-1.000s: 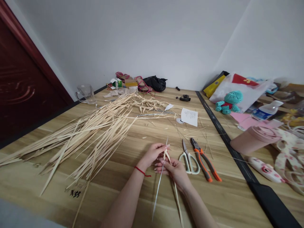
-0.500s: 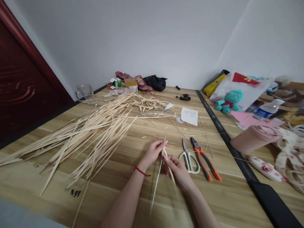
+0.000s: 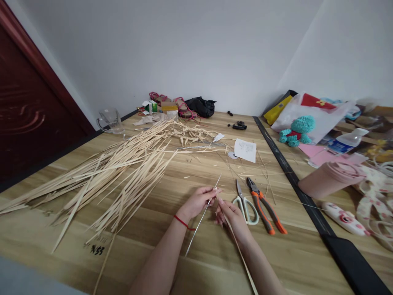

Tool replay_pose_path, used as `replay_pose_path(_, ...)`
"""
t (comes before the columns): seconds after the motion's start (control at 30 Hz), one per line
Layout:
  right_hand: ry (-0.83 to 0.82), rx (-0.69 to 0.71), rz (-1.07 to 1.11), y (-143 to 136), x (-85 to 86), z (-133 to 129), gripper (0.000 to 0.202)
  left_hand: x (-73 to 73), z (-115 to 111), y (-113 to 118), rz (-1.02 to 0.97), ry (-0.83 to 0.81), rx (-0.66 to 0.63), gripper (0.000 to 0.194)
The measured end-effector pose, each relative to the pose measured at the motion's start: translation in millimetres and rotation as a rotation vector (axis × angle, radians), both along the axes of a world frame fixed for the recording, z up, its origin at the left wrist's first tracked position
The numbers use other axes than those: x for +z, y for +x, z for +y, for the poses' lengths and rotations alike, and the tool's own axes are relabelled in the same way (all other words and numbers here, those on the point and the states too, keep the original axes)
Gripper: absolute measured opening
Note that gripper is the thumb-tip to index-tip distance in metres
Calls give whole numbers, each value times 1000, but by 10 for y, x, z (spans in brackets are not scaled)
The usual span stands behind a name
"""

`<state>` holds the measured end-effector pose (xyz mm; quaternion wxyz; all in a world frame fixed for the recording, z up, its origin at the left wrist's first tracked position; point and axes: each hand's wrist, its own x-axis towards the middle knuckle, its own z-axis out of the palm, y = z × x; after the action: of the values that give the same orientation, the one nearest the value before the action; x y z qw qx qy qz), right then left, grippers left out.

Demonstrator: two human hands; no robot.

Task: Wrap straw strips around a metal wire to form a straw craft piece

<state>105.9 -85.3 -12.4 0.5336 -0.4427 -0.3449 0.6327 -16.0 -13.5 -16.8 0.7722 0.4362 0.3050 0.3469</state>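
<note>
My left hand (image 3: 201, 200), with a red string bracelet at the wrist, is closed on a thin metal wire (image 3: 198, 228) that slants down toward me. Between the thumb and fingers of my right hand (image 3: 229, 213) is a pale flat straw strip (image 3: 241, 250), whose tail runs down along my forearm. The fingertips of both hands are close together, and a bit of straw shows between them; how it sits on the wire is too small to tell. White-handled scissors (image 3: 245, 209) and orange-handled pliers (image 3: 265, 207) lie just right of my right hand.
A big pile of straw strips (image 3: 123, 172) covers the left of the table. Farther back are braided straw pieces (image 3: 193, 135), a written note (image 3: 245, 150) and a glass mug (image 3: 111, 121). On the right stand a pink roll (image 3: 330, 179), a bottle (image 3: 346, 140) and a crocheted toy (image 3: 297, 130).
The wire has tilted, its lower end swinging left. My right hand has shifted slightly right, and the straw strip's tail now lies farther right, along my forearm.
</note>
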Motion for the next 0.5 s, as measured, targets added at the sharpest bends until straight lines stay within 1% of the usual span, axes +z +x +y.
replay_pose_path(0.27, -4, 33, 9, 18, 1, -2, 38, 14, -8, -26, 17, -18, -30, 47)
replay_pose_path(0.37, 8, 48, -24, 17, -34, -7, 37, 7, -9, 0, -18, -64, 2, 50)
replay_pose_path(0.5, 13, 98, -27, 20, -58, -37, 36, -25, 6, 13, -54, -125, 53, 47)
